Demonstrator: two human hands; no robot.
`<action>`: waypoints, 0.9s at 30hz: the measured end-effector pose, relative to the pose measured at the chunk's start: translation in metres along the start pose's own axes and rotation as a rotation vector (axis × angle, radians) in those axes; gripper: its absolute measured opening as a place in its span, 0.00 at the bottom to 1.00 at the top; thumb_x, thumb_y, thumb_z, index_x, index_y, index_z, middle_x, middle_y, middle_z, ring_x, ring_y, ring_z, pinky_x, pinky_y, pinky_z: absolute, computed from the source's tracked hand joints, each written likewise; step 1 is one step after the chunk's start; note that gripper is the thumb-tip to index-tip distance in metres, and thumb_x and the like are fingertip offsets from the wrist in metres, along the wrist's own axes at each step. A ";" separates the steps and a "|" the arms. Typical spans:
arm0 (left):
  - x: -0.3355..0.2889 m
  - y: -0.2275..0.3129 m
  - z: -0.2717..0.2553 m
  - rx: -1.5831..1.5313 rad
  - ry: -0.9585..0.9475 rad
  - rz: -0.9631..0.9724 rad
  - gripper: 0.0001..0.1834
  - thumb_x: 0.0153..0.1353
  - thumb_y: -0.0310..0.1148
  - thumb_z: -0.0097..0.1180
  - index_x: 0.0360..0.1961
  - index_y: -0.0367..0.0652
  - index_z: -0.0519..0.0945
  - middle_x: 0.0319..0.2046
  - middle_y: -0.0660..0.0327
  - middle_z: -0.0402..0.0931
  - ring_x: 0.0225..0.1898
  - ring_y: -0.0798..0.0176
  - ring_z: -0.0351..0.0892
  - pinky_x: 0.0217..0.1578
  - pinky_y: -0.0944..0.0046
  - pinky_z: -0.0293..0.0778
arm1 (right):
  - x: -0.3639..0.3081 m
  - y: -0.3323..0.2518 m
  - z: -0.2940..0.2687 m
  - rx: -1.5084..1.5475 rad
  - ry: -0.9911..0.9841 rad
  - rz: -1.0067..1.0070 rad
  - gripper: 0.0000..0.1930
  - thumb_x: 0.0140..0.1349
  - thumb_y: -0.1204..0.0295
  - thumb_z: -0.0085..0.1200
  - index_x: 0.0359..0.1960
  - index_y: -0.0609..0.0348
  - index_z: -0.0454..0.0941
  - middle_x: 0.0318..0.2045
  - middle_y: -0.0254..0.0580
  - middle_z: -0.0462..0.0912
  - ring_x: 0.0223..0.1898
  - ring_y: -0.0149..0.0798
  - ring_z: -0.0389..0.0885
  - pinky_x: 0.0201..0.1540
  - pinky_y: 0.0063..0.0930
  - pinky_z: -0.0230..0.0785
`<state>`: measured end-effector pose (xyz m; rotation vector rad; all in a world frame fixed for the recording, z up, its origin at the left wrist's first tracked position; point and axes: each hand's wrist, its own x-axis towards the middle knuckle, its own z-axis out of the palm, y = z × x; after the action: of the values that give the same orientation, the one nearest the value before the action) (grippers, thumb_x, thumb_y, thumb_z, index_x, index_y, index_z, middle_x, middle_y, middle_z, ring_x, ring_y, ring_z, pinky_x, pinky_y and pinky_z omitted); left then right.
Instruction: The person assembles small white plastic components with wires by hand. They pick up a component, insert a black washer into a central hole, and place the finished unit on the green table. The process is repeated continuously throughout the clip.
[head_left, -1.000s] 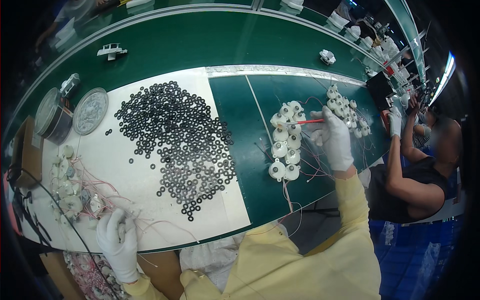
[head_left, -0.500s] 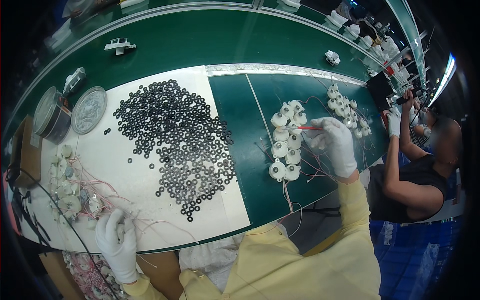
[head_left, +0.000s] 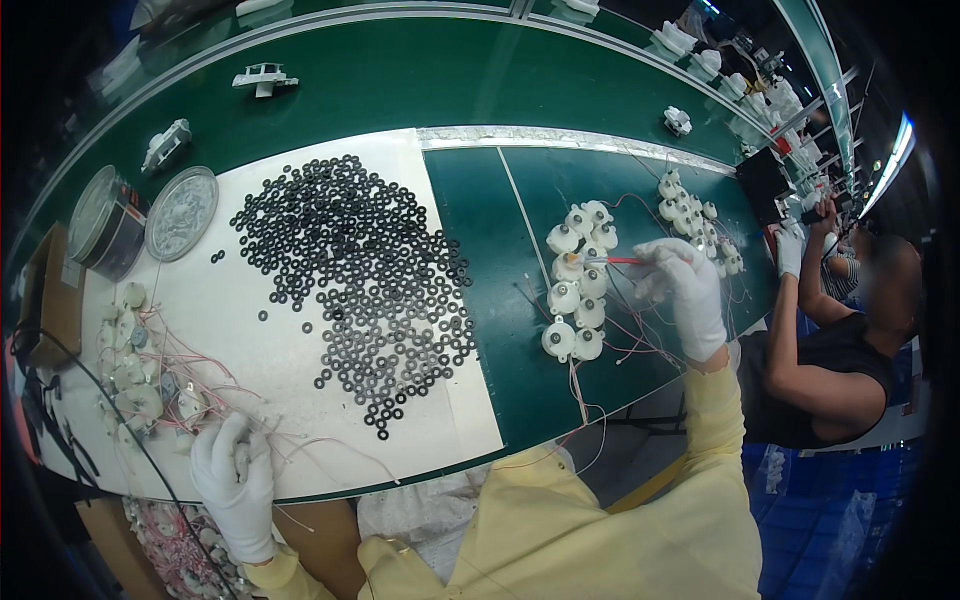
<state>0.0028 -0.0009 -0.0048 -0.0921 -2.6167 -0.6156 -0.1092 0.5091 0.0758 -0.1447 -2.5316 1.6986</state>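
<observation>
Head view: right hand (head_left: 685, 290) grips red tool (head_left: 624, 261) over motor (head_left: 566, 269) — likely dabbing, steadiness needed next; left hand (head_left: 233, 470) curled, contents unclear.

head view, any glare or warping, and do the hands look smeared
Head view: the light tube at far right glares white; the metal rail along the top bows into an arc, and the corners fade to black; the left hand and right hand show no obvious smear, though fine detail at the red tool's tip is too small to judge.
</observation>
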 end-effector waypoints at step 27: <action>-0.001 -0.001 0.002 0.001 0.001 -0.014 0.21 0.56 0.23 0.68 0.52 0.43 0.81 0.43 0.54 0.77 0.44 0.47 0.76 0.47 0.50 0.72 | -0.006 -0.001 -0.006 -0.017 0.062 -0.009 0.16 0.74 0.70 0.46 0.48 0.68 0.83 0.37 0.48 0.90 0.28 0.29 0.86 0.29 0.16 0.68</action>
<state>0.0025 -0.0011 -0.0068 -0.0737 -2.6187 -0.6194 -0.1024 0.5132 0.0791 -0.1834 -2.4985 1.6434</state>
